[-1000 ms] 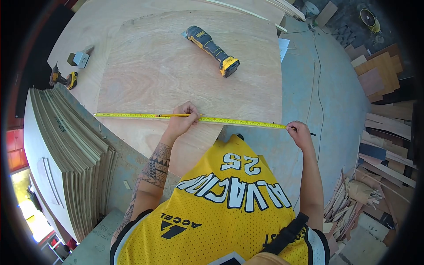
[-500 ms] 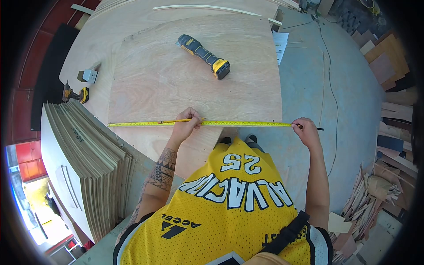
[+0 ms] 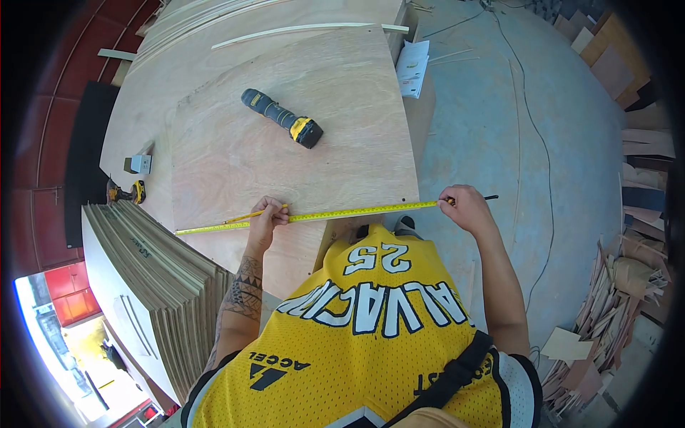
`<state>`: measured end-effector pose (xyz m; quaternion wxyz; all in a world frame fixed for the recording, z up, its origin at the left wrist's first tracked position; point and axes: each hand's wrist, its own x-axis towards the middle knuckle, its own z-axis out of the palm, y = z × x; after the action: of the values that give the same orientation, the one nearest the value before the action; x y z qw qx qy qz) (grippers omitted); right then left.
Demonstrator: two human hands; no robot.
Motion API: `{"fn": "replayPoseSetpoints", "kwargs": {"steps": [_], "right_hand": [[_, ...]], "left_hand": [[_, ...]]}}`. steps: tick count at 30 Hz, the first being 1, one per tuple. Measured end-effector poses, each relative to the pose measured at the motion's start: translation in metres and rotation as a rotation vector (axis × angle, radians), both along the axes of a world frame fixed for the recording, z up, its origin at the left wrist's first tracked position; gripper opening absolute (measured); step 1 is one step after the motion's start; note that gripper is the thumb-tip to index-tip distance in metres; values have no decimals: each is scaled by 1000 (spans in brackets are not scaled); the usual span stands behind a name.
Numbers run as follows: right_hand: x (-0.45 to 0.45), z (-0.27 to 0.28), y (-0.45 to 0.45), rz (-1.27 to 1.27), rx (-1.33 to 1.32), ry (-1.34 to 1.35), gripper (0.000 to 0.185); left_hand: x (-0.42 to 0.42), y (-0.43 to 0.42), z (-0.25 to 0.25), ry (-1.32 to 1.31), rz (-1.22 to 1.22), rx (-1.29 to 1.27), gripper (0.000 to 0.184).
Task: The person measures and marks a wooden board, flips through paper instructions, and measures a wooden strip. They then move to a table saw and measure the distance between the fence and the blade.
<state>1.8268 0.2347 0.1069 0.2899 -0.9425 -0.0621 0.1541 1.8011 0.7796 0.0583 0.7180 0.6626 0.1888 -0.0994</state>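
A yellow tape measure is stretched along the near edge of a plywood sheet. My left hand is closed on a yellow pencil and rests over the tape, left of its middle. The pencil points left, lying almost along the tape. My right hand grips the tape's right end just past the sheet's right corner. A thin dark stick-like piece pokes out beyond that hand; its kind is unclear. On the sheet lies a black and yellow cordless power tool.
At left are a cordless drill, a small box and a thick stack of boards. Papers hang at the sheet's far right edge. A cable crosses the floor; wood offcuts pile up at right.
The camera view has turned, so the sheet and tool appear further left and the tape slants. My left hand with the pencil has shifted left along the tape. My right hand keeps its grip.
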Motion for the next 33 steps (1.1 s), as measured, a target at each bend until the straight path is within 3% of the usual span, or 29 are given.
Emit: {"fn": "replayPoseSetpoints", "kwargs": {"steps": [17,33], "right_hand": [[1,11,12,63,-102,90,22],[5,-1,10,40,-21,57,15]], "left_hand": [[1,4,5,121,241,72,10],[1,-1,1,82,179,-14,11]]}}
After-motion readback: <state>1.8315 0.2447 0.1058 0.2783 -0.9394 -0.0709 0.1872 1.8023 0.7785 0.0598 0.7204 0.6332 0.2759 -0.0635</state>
